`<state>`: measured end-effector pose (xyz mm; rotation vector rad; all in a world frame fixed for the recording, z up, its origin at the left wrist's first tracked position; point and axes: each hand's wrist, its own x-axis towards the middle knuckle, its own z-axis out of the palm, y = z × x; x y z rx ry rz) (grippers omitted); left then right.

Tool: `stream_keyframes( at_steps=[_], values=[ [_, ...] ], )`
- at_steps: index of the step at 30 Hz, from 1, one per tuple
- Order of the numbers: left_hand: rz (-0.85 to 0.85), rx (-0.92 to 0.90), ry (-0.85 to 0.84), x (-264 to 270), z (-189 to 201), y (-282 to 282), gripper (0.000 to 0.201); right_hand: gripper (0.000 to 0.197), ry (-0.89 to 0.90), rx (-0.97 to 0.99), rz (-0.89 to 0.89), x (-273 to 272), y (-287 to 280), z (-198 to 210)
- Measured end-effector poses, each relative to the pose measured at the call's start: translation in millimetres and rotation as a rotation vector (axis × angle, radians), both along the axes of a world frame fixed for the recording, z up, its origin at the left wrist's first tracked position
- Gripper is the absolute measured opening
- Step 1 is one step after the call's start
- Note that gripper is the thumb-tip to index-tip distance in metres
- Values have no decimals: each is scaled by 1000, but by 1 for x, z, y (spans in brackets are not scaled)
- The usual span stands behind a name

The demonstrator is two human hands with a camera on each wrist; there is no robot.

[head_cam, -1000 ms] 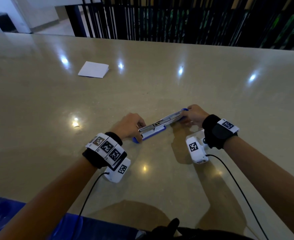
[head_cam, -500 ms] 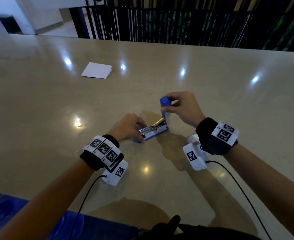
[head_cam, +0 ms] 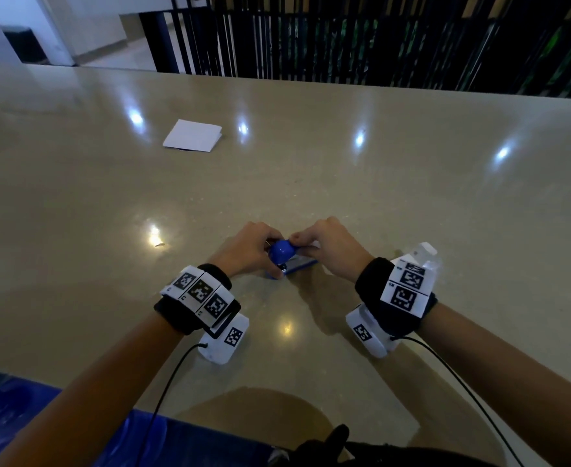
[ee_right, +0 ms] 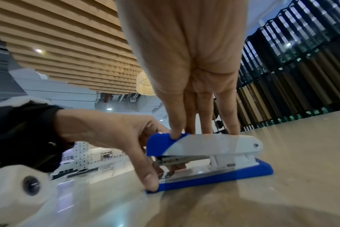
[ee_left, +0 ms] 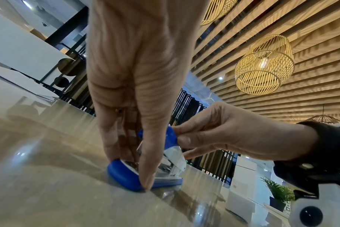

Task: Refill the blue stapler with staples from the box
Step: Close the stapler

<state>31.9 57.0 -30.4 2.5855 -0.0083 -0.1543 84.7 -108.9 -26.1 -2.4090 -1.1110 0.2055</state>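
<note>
The blue stapler [head_cam: 282, 253] with its white-and-blue top lies on the beige table [head_cam: 311, 183], its top folded down over the magazine. My left hand [head_cam: 247, 251] pinches the front of the blue base [ee_left: 124, 175] between thumb and fingers. My right hand [head_cam: 327, 245] grips the top cover [ee_right: 204, 146] from above, thumb on the near side and fingers on the far side. A narrow gap shows between magazine and base. A flat white packet [head_cam: 193, 136], perhaps the staple box, lies far back left.
A tiny metal bit [head_cam: 158, 244] lies on the table left of my hands. A black slatted railing [head_cam: 378, 38] runs behind the table's far edge. A blue seat [head_cam: 75, 426] shows below the near edge.
The stapler's top went from laid flat open, through upright, to folded down over the magazine. My right hand carried it over toward my left hand, which stayed on the base.
</note>
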Motion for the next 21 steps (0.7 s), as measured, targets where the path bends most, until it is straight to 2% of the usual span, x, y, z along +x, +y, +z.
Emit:
stream_keyframes(
  at_steps=[3, 6, 9, 15, 21],
  values=[
    [-7, -20, 5, 0, -1, 1, 53, 29, -14, -132, 66, -1, -1, -8],
    [-14, -4, 0, -1, -2, 0, 50, 34, 55, -65, 49, 3, -7, -4],
    [-21, 9, -3, 0, -2, -1, 48, 39, 45, -3, 32, 2, -12, -1],
    [-61, 74, -27, 7, 0, -10, 38, 34, -9, -17, -29, -1, -11, -2],
    [-108, 109, -49, 24, 2, -29, 41, 38, 23, -86, -92, 6, -30, 8]
  ],
)
